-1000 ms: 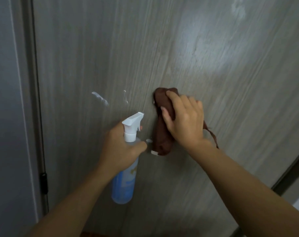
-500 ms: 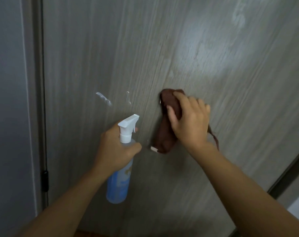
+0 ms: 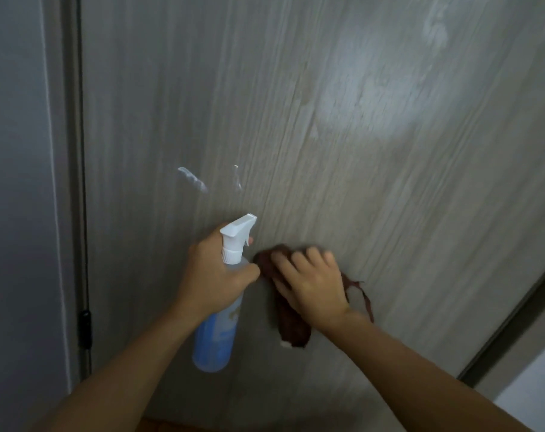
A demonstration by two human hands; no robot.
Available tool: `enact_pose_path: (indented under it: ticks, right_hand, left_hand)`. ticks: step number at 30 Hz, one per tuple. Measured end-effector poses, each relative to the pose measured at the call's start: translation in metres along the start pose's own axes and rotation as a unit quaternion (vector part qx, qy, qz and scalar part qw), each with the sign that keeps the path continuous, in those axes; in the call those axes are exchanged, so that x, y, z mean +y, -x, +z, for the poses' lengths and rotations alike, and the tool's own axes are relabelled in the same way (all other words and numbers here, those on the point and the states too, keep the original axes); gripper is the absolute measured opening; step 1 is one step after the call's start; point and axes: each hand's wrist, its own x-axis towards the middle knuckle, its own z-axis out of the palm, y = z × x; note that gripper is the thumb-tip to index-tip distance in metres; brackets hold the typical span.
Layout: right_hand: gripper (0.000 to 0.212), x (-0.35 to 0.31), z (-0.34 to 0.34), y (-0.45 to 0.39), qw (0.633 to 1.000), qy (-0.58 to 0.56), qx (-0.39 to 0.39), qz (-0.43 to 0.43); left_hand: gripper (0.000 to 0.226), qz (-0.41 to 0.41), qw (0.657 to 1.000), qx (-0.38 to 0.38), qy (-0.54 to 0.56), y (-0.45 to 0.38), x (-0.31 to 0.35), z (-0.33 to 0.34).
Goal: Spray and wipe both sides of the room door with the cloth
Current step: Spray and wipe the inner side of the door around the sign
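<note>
The grey wood-grain door [image 3: 343, 135] fills most of the view. My left hand [image 3: 215, 275] grips the neck of a blue spray bottle [image 3: 218, 335] with a white trigger head, nozzle pointing at the door. My right hand [image 3: 311, 285] presses a folded dark brown cloth [image 3: 291, 325] flat against the door, just right of the bottle. The fingers lie spread over the cloth, slightly blurred. A loose strip of cloth hangs to the right of my wrist. White spray streaks [image 3: 193, 179] sit on the door above the bottle.
The door frame and a grey wall [image 3: 18, 198] run down the left side, with a black hinge [image 3: 84, 328] low on the frame. A dark door edge [image 3: 514, 319] slants at the lower right, a pale surface beyond it.
My right hand has dragged the cloth down the door and a little left, close to the bottle. The left hand with the bottle has stayed at about the same spot.
</note>
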Motion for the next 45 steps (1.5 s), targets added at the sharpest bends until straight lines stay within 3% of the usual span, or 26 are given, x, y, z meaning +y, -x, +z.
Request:
enact_pose_path:
  ticks: [4, 6, 11, 14, 16, 20, 23, 25, 29, 31, 33, 40, 45]
  right_hand:
    - [0.036, 0.039, -0.023, -0.054, 0.982, 0.033, 0.094, 0.16]
    - [0.037, 0.039, -0.018, -0.055, 0.974, 0.021, 0.115, 0.195]
    - [0.037, -0.012, 0.017, 0.033, 0.997, -0.034, 0.015, 0.07]
    - [0.031, -0.021, 0.018, 0.047, 0.999, -0.026, -0.025, 0.038]
    - [0.031, -0.013, 0.007, 0.03, 0.998, -0.009, -0.006, 0.054]
    - [0.036, 0.023, -0.018, -0.023, 0.977, 0.023, 0.076, 0.198]
    - [0.037, 0.027, -0.016, -0.041, 0.962, 0.023, 0.105, 0.253]
    - [0.038, 0.009, -0.004, -0.025, 0.973, 0.006, 0.089, 0.213]
    - [0.032, -0.031, 0.022, 0.042, 0.998, -0.034, -0.01, 0.05]
    - [0.03, -0.036, 0.022, 0.048, 0.998, -0.036, -0.038, 0.033]
    - [0.029, -0.028, 0.012, 0.033, 0.998, -0.022, -0.028, 0.052]
    - [0.038, 0.035, -0.032, -0.065, 0.965, 0.006, 0.068, 0.255]
    - [0.035, 0.014, -0.006, -0.049, 0.981, -0.009, 0.076, 0.177]
  left_hand:
    - [0.029, -0.009, 1.0, 0.007, 0.003, 0.003, -0.004, 0.0]
    - [0.028, -0.011, 1.0, 0.004, 0.002, 0.003, -0.004, 0.001]
    - [0.029, 0.005, 1.0, -0.012, 0.006, 0.004, 0.0, 0.007]
    - [0.025, 0.016, 1.0, -0.022, 0.007, 0.008, 0.005, 0.012]
    - [0.026, 0.02, 1.0, -0.022, 0.006, 0.01, 0.007, 0.013]
    - [0.033, 0.008, 1.0, -0.017, 0.009, 0.012, 0.007, 0.015]
    - [0.04, -0.003, 1.0, -0.007, 0.014, 0.014, 0.006, 0.015]
    - [0.038, -0.012, 1.0, 0.0, 0.011, 0.015, 0.002, 0.016]
    - [0.033, -0.015, 1.0, -0.004, 0.015, 0.014, -0.001, 0.015]
    - [0.033, -0.011, 1.0, -0.01, 0.025, 0.014, -0.002, 0.012]
    - [0.035, -0.019, 0.999, -0.004, 0.026, 0.013, -0.006, 0.008]
    - [0.046, -0.05, 0.997, -0.004, 0.062, 0.017, -0.024, 0.001]
    - [0.044, -0.038, 0.998, -0.005, 0.058, 0.013, -0.027, 0.007]
